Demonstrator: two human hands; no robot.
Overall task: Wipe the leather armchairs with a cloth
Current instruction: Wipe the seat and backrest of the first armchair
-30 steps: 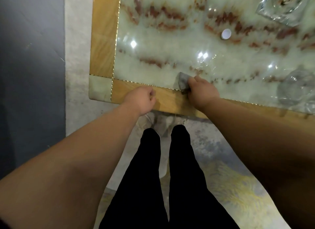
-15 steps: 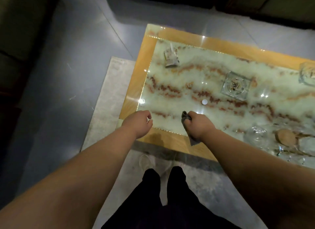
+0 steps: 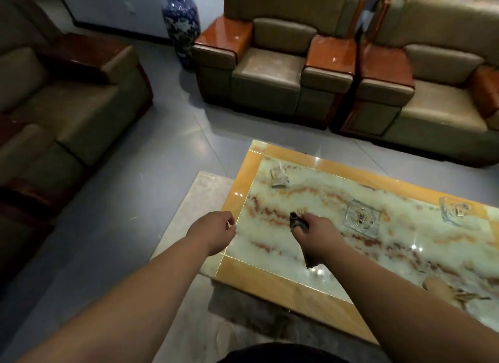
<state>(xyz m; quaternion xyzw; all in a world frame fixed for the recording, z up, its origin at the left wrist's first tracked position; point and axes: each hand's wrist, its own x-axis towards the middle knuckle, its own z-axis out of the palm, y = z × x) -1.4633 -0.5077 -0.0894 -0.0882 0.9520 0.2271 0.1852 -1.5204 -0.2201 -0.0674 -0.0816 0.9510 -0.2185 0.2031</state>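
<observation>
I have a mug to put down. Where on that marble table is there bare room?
The table is bare at its near-left corner, between the orange border and the right hand gripping the cloth, and between the packet and the first glass ashtray. The right end is crowded.

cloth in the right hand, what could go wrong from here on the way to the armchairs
The cloth hangs from the right hand above the coffee table; a trailing end might snag a glass ashtray there. The armchair lies beyond the table, so its corner could catch a leg.
</observation>
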